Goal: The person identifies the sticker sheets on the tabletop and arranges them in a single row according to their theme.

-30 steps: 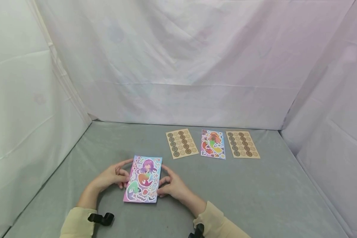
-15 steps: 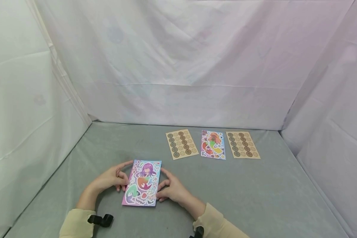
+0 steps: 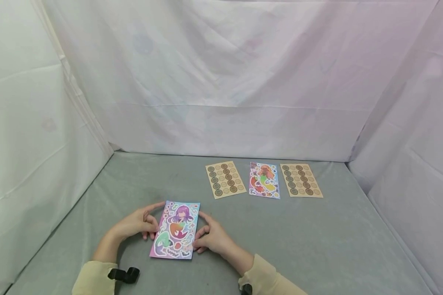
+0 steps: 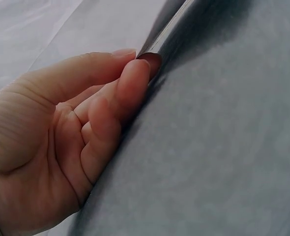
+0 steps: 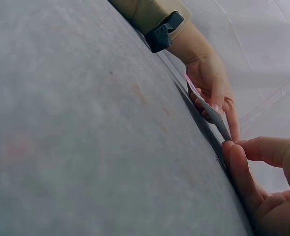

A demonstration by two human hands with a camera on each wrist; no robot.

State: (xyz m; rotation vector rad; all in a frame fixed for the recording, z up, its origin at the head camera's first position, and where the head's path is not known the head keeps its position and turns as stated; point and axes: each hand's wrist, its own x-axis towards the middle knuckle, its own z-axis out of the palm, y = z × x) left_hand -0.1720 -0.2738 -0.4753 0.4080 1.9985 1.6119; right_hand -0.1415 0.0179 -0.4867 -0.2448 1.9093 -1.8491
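A sticker sheet with a purple-haired mermaid on it is held between both hands, low over the table at the front left. My left hand pinches its left edge, thumb against bent fingers, with the index finger stretched along the side. On the right edge my right hand pinches the same sheet. From the left wrist, the sheet's edge appears curved between thumb and fingertips. The right wrist view has the sheet edge-on, slightly raised off the table. Its underside is mostly hidden.
Toward the back of the grey table lie three more sheets: a tan sheet of round stickers, a red-haired mermaid sticker sheet and another tan round-sticker sheet. White curtains enclose the back and sides.
Over the last second the mermaid sheet has moved a little toward the person and slightly left, both hands travelling with it. The three back sheets have stayed in place.
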